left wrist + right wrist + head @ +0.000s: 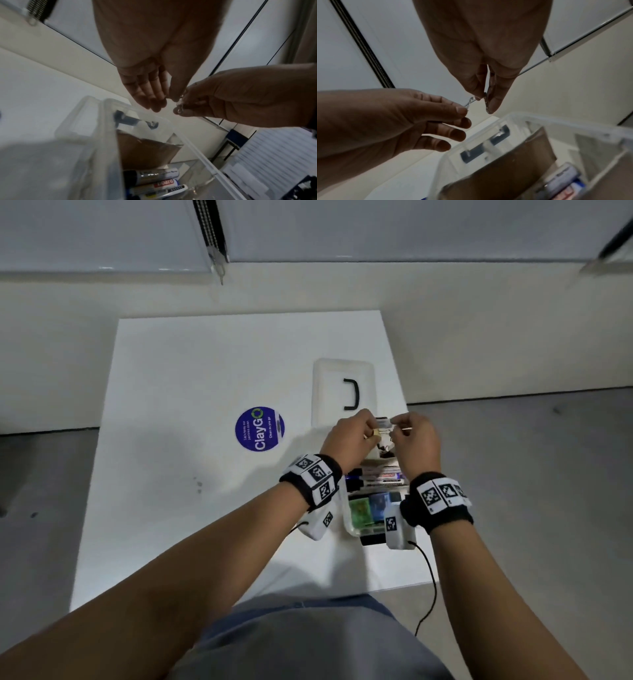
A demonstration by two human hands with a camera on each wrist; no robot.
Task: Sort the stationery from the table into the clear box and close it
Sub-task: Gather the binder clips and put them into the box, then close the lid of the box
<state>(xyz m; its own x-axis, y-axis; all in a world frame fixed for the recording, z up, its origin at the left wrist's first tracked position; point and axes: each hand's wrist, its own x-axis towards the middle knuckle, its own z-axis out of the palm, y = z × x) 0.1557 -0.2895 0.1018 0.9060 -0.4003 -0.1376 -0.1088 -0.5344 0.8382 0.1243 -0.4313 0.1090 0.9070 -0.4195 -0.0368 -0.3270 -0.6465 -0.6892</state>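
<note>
We hold a small wire clip [469, 102] over the far end of the open clear box [346, 520]. Our left hand [349, 440] pinches one end, its other fingers loose; our right hand [416, 440] pinches the other end between thumb and forefinger. Markers [154, 175] already lie inside the box, and its lid [329, 385] rests on the table [171, 508] beyond.

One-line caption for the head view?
Both hands, left hand and right hand, pinch small clips above the open clear box.
</note>
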